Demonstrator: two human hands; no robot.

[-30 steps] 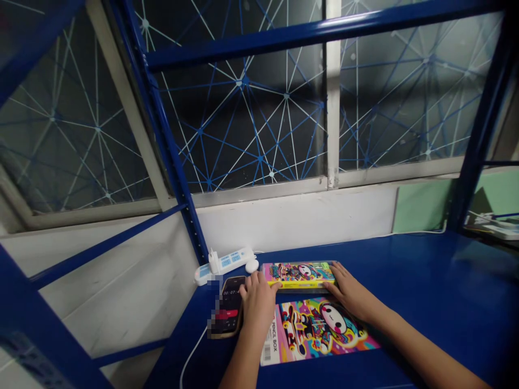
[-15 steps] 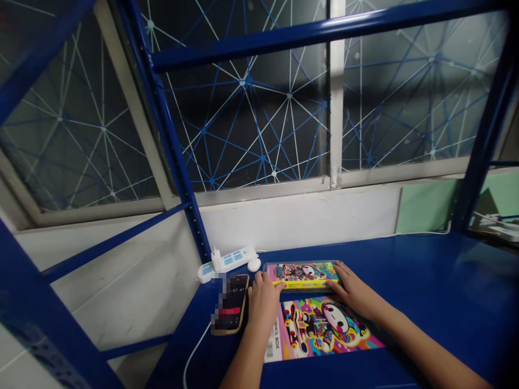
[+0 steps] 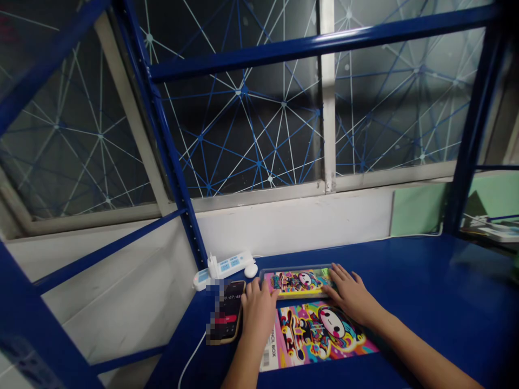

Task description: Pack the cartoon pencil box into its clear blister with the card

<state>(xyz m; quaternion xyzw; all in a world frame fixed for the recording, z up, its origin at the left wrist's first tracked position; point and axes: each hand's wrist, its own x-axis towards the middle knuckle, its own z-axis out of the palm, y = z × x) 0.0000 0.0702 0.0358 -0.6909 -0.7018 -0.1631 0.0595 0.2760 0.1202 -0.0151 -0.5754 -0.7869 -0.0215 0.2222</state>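
A colourful pencil box lies on the blue table near its back left corner. My left hand grips the box's left end with the fingers curled over it. Over the box's right end rests my right hand, fingers spread on the lid. In front of the box, between my forearms, lies its flat printed cardboard sleeve, marked "PENCIL BOX".
A phone with a running timer lies left of my left hand, a white cable trailing from it. A white power strip and a small white object sit behind it. Blue rack posts frame a patterned window.
Both hands have stayed at the ends of the pencil box. The view has shifted slightly, and the right hand's fingers now lie further over the lid.
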